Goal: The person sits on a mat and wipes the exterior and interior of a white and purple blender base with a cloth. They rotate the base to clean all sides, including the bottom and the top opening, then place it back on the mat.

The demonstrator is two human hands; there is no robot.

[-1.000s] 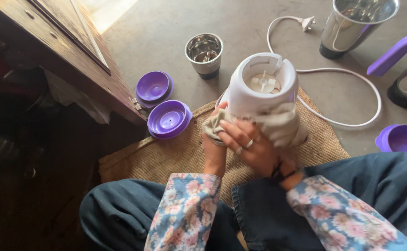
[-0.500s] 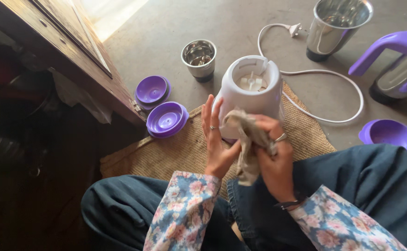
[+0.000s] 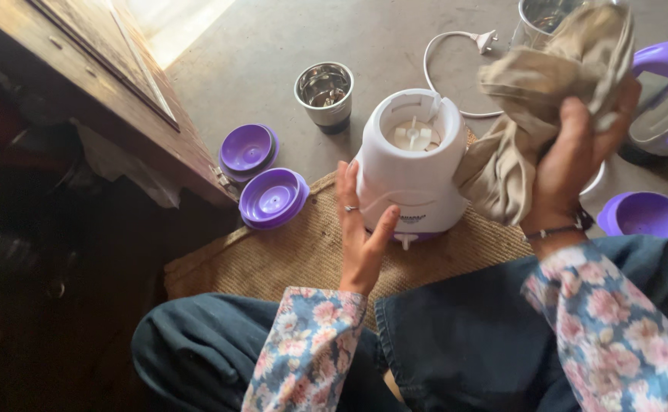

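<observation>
A white mixer base with a purple bottom stands on a woven jute mat in front of my knees. My left hand rests flat against its left side, fingers apart, a ring on one finger. My right hand is raised to the right of the base and grips a crumpled beige cloth, which hangs down and brushes the base's right side.
Two purple lids lie left of the base by a wooden door frame. A small steel jar stands behind. Steel jars with purple handles, a purple lid and the white power cord lie at the right.
My right hand has lifted the cloth off the front of the mixer base and up to the right. My left hand stays against the base's left side.
</observation>
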